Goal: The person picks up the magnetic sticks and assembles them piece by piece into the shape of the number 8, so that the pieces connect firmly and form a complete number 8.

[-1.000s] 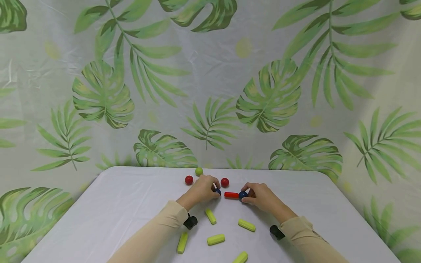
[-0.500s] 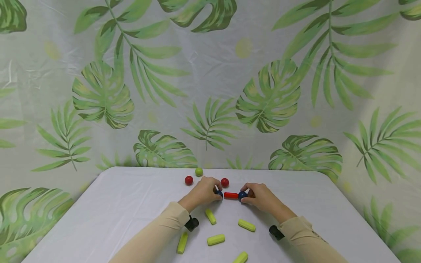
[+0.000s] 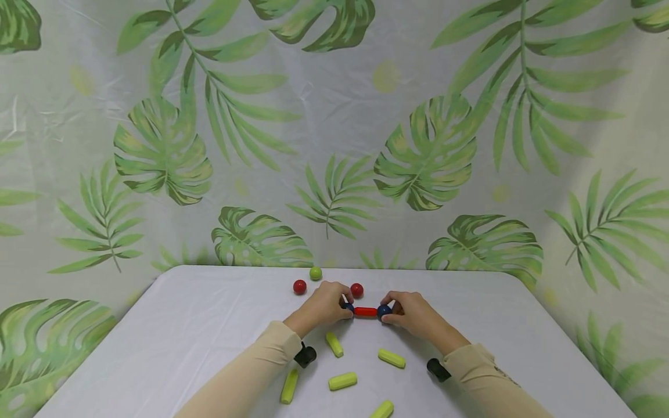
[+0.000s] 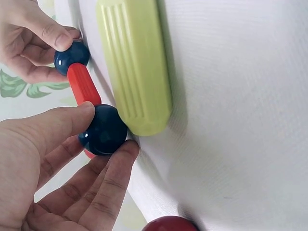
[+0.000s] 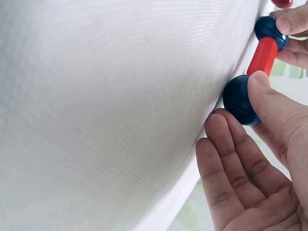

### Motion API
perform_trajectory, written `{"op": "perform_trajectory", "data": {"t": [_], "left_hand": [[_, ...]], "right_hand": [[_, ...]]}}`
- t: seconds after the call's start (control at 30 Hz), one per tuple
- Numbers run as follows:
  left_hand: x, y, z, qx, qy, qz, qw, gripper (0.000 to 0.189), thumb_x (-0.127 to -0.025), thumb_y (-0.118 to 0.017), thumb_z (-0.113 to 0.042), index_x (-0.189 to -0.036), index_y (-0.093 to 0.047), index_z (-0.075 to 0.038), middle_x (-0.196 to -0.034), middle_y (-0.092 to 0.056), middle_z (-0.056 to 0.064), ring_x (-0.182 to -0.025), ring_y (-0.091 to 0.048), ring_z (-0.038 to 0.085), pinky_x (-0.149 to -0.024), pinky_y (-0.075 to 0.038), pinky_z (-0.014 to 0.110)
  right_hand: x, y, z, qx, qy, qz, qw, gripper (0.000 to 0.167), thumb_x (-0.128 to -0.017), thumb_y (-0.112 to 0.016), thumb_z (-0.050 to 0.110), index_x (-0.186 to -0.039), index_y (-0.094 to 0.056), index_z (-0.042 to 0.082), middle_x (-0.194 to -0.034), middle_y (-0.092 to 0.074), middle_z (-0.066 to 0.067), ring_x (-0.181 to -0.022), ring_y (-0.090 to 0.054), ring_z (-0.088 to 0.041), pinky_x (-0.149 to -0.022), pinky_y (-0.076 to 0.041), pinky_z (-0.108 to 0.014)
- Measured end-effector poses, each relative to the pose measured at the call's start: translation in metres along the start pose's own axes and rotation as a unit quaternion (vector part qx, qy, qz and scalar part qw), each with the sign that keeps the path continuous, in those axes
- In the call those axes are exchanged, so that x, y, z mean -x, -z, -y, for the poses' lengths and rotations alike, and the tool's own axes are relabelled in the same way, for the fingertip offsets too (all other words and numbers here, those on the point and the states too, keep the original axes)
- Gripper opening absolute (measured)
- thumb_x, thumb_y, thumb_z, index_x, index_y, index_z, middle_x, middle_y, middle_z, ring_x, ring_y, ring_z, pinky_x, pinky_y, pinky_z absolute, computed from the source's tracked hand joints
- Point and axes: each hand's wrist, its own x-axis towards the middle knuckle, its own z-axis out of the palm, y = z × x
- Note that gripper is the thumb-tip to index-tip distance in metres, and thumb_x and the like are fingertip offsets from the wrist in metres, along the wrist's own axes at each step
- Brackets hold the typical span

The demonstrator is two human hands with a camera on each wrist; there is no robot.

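Observation:
A short red rod [image 3: 365,312] lies between two dark blue balls at the far middle of the table. My left hand [image 3: 321,303] pinches the left blue ball [image 4: 103,132] between thumb and fingers, at the rod's left end. Around the right blue ball [image 5: 238,98] are the thumb and fingertips of my right hand [image 3: 416,313], which holds it against the other end. In both wrist views the red rod spans from ball to ball, with the row low over the white cloth.
Two red balls, one left [image 3: 299,287] and one right [image 3: 356,290], sit behind the hands, near a green ball [image 3: 316,273]. Several yellow-green rods, among them one in the middle [image 3: 342,381], lie nearer on the white table [image 3: 209,325]. A leaf-print curtain hangs behind.
My left hand has brought its blue ball rightward up to the rod's left end, closing the gap. The rod and right ball have shifted slightly left with my right hand.

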Motion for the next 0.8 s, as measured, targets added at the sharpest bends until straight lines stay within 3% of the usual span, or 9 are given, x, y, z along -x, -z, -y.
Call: {"op": "perform_trajectory", "data": {"t": [0.43,0.57,0.67,0.8], "left_hand": [[0.0001,-0.0012,0.0002,-0.018,0.013,-0.007,0.9997,0.015,-0.091,-0.087,-0.012,-0.103,-0.078,-0.011,-0.096,-0.077,0.007,-0.080,-0.063,0.014,-0.077,-0.058,0.028],[0.0007,-0.0009,0.0002,-0.024,0.020,-0.007,0.9995,0.016,-0.091,-0.087,-0.014,-0.104,-0.078,-0.011,-0.098,-0.077,0.007,-0.081,-0.064,0.014,-0.077,-0.058,0.029],[0.0009,-0.0006,0.0004,-0.020,0.023,-0.004,0.9995,0.016,-0.092,-0.086,-0.014,-0.105,-0.078,-0.011,-0.098,-0.077,0.007,-0.082,-0.065,0.014,-0.078,-0.059,0.030],[0.0006,-0.0008,0.0017,-0.009,0.022,0.001,0.9997,0.020,-0.092,-0.085,-0.014,-0.110,-0.078,-0.009,-0.098,-0.077,0.007,-0.083,-0.066,0.014,-0.081,-0.060,0.030]], "right_hand": [[-0.0007,0.0015,0.0048,0.013,-0.009,0.004,0.9999,0.031,-0.093,-0.085,0.019,-0.119,-0.072,0.009,-0.085,-0.064,-0.002,-0.077,-0.054,-0.016,-0.070,-0.048,-0.030],[-0.0014,0.0018,0.0057,0.030,0.003,0.003,0.9995,0.031,-0.093,-0.086,0.022,-0.120,-0.074,0.012,-0.101,-0.068,-0.006,-0.093,-0.063,-0.021,-0.085,-0.057,-0.043],[-0.0014,0.0017,0.0068,0.040,0.015,0.000,0.9991,0.031,-0.094,-0.085,0.023,-0.122,-0.074,0.015,-0.115,-0.070,-0.009,-0.110,-0.066,-0.027,-0.100,-0.057,-0.052],[-0.0052,0.0007,0.0099,0.045,0.053,-0.009,0.9975,0.029,-0.095,-0.083,0.020,-0.122,-0.075,0.014,-0.118,-0.072,-0.009,-0.112,-0.066,-0.030,-0.101,-0.055,-0.054]]}}
